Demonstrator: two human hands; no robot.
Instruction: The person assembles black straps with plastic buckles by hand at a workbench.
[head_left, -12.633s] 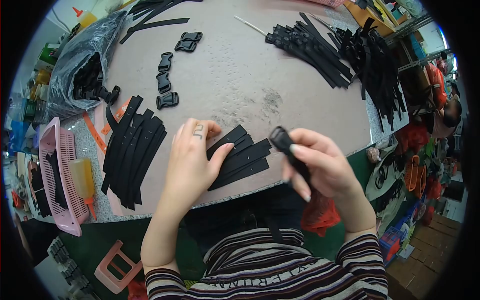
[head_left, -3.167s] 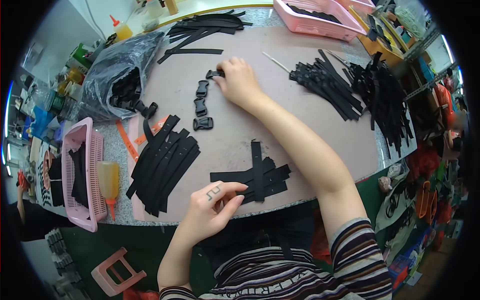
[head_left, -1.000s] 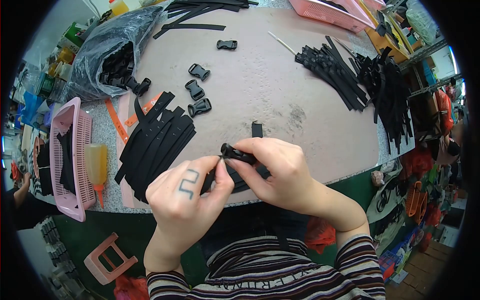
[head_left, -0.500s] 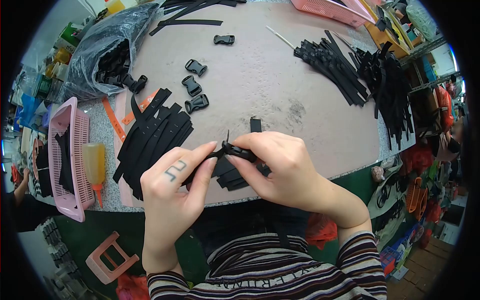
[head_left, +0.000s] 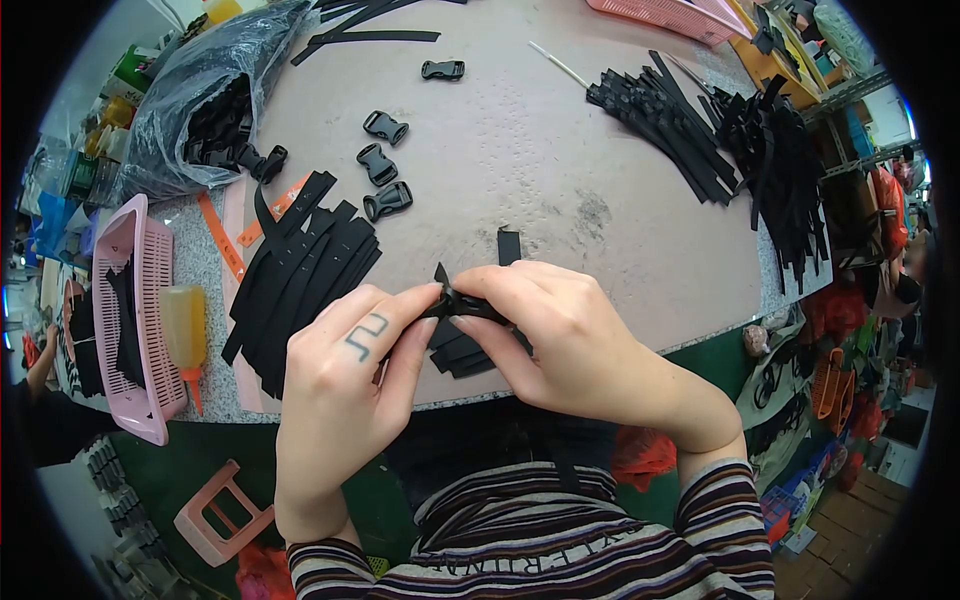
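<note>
While the left hand pinches the end of a black strap between thumb and fingers, the right hand grips a black buckle right against it, both raised just over the near edge of the table. Beneath them lies a small stack of straps; a bigger strap pile sits toward the left edge, three loose buckles beyond it, and a pink basket hangs off the left side.

Worn worktable, green floor, pink stool
</note>
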